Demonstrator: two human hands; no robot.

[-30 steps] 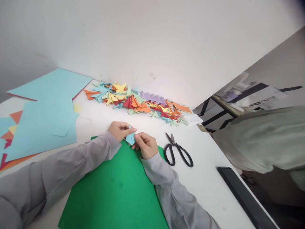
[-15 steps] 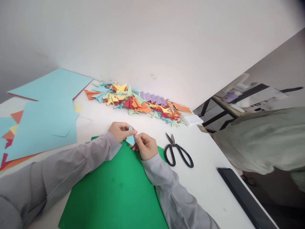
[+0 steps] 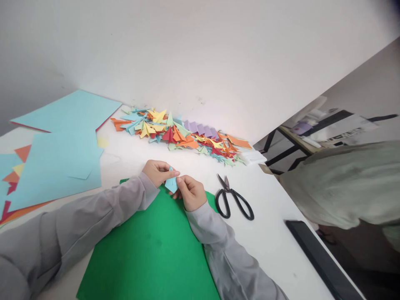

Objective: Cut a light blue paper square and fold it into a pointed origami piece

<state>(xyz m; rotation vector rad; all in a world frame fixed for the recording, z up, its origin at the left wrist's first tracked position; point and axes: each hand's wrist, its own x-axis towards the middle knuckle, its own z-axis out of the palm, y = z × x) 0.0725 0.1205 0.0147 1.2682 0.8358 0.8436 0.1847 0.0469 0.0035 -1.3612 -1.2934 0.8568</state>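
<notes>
Our left hand (image 3: 157, 171) and right hand (image 3: 193, 192) — both bare — pinch one small folded light-blue paper piece (image 3: 171, 183). Its narrow tip points away from us, along its long axis.

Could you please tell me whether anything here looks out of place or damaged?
The scissors lie open beside the right hand, blades exposed, and small dark marks blemish the wall above the folded paper pieces. Nothing else stands out.

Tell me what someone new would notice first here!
Probably the heap of colourful folded papers along the wall, then the big green sheet between the gray sleeves. Near the sheet's far edge, the left hand and right hand hold a small light-blue paper, with black-handled scissors lying to the right.
</notes>
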